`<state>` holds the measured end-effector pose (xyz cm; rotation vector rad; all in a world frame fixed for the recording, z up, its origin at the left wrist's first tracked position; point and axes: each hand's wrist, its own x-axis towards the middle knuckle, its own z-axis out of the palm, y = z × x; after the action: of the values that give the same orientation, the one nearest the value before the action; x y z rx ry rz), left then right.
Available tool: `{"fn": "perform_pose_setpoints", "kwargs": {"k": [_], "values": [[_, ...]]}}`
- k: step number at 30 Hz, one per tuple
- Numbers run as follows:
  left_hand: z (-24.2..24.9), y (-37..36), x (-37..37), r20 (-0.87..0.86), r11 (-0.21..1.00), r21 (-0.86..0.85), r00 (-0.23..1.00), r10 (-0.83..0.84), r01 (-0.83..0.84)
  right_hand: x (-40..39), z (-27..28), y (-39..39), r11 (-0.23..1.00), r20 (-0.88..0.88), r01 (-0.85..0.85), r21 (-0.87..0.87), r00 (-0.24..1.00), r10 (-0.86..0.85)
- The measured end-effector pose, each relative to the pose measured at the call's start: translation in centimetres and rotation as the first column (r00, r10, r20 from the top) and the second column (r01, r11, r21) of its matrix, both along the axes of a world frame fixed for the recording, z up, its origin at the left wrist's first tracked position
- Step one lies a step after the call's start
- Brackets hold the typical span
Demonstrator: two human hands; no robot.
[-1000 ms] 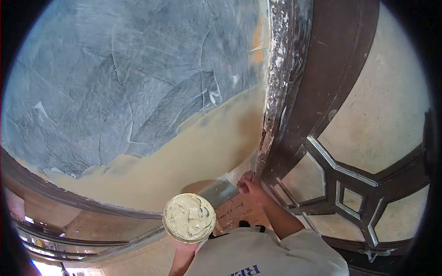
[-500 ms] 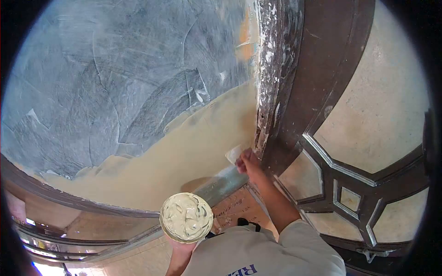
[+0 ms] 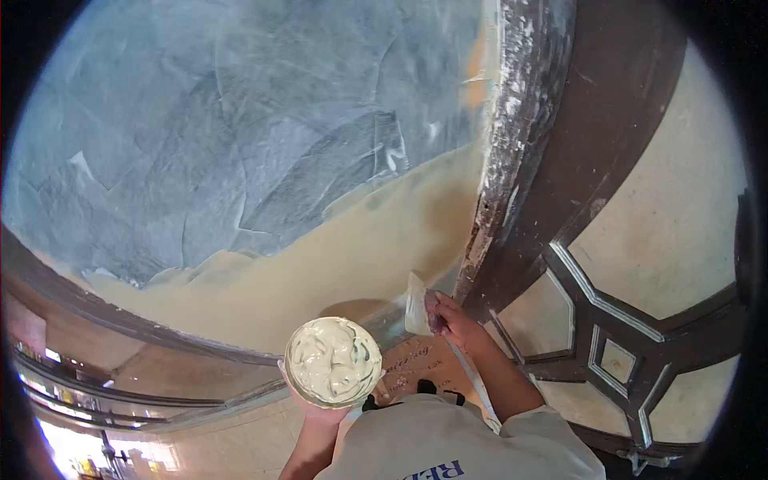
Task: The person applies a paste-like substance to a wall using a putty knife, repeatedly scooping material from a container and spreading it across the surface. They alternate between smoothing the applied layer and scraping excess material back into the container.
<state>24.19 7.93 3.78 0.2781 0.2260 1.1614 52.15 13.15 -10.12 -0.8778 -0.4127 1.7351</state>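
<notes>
A round tub of cream-coloured paste rests in my left hand, whose fingers wrap round its lower side. My right hand grips the handle of a putty knife; its broad blade is coated with pale paste and stands near the bottom edge of the wall. The wall panel is grey-blue above, with a smooth beige coated band along its lower part. The blade appears just off the beige surface, though contact is hard to tell.
A worn dark wooden post with white flecks borders the wall on the right. Beyond it is dark panelled woodwork with beige insets. Below lie a brown printed cardboard piece and a tiled floor.
The view has shifted, so the wall and post sit farther right. My right hand has drawn the putty knife down toward my body, and the blade has turned more upright.
</notes>
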Motion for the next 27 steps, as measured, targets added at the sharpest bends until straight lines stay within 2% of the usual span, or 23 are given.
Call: {"fn": "perform_pose_setpoints", "kwargs": {"k": [1,3,4,6,9,12,14,20,22,27], "values": [[0.0,-0.1,-0.2,0.003,1.0,0.003,1.0,0.013,-0.013,-0.4,2.5,0.1,1.0,0.003,-0.013,0.003,1.0,0.013],[0.1,-0.1,-0.2,0.029,1.0,0.013,0.999,-0.019,0.019,-1.1,5.8,0.3,0.909,0.072,-0.364,0.203,0.931,0.357],[0.1,-0.1,-0.2,0.017,1.0,-0.031,1.0,-0.002,0.003,-1.8,6.4,0.7,0.907,0.078,-0.369,0.203,0.929,0.361],[0.2,-0.1,-0.3,0.066,1.0,-0.022,0.998,-0.002,0.004,-3.2,7.3,1.2,0.82,0.225,-0.53,0.215,0.844,0.487],[0.4,-0.1,-0.5,0.119,0.997,-0.057,0.992,0.051,-0.044,-4.5,8.9,1.9,0.77,0.257,-0.601,0.214,0.796,0.549],[-0.2,-0.2,-2.0,0.041,0.993,-0.026,0.993,0.114,-0.113,-5.8,11.0,1.7,0.741,0.333,-0.658,0.135,0.734,0.591],[-1.0,-0.3,-3.3,-0.009,0.993,0.063,0.995,0.097,-0.096,-7.2,12.2,1.0,0.763,0.342,-0.63,0.145,0.755,0.559],[-0.7,-0.8,-6.9,-0.113,0.985,0.129,0.985,0.13,-0.115,-11.2,12.7,0.5,0.789,0.35,-0.59,0.172,0.785,0.511],[-0.7,-1.0,-8.2,-0.087,0.985,0.136,0.99,0.114,-0.101,-12.3,12.5,0.5,0.797,0.329,-0.571,0.198,0.804,0.495],[-1.9,-1.9,-11.2,-0.124,0.988,0.142,0.989,0.082,-0.064,-15.1,15.4,0.6,0.862,0.377,-0.471,0.185,0.845,0.38]]}}
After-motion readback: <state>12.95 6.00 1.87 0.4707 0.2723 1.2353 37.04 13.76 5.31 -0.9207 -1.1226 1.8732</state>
